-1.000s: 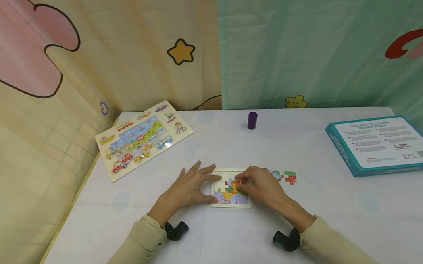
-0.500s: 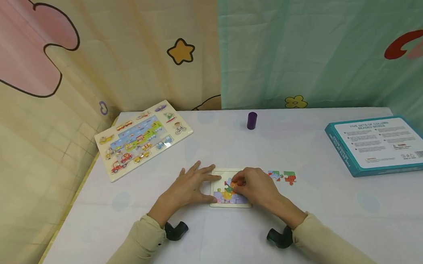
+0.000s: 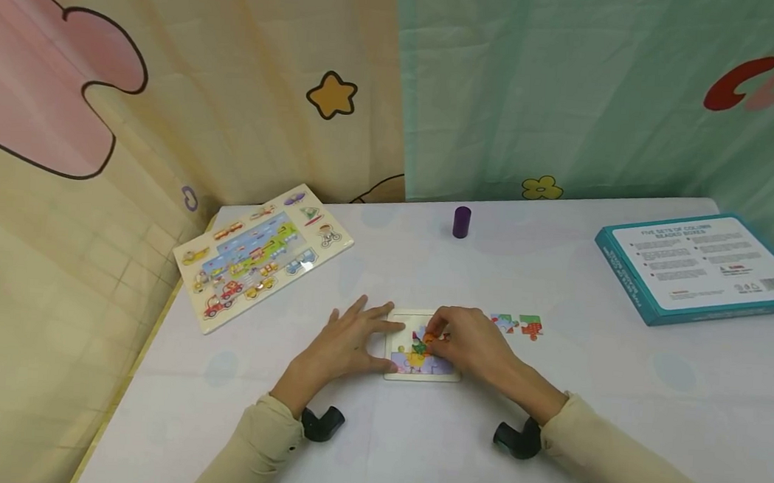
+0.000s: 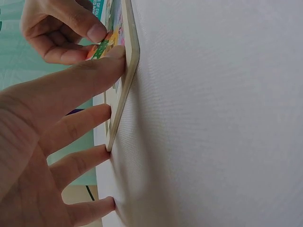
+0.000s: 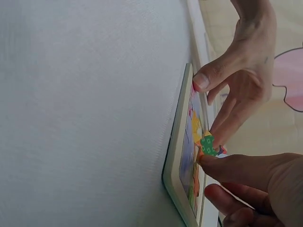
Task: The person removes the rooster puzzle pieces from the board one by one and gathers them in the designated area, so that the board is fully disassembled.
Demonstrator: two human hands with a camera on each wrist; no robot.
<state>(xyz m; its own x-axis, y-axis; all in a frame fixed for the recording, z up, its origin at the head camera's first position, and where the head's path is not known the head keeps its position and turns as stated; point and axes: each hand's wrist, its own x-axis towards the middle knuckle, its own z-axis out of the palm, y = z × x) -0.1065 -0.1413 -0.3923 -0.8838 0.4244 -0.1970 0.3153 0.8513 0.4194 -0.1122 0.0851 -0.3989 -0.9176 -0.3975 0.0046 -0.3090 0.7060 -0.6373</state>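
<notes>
A small jigsaw puzzle tray with a pale frame lies on the white table, its lower part covered by lilac and yellow pieces. My left hand has its fingers spread at the tray's left side, the thumb resting on the near corner and other fingertips touching the edge. Over the tray, my right hand pinches a green and orange puzzle piece between thumb and fingers. The piece is tilted up from the tray in the right wrist view. My right fingers hide the tray's upper right part.
Loose puzzle pieces lie right of the tray. A larger vehicle picture board is at back left, a purple cylinder at the back, and a teal box at back right. Curtains hang behind the table.
My right hand has moved slightly left over the tray, toward its middle, with the puzzle piece between its fingers. The left hand has stayed put.
</notes>
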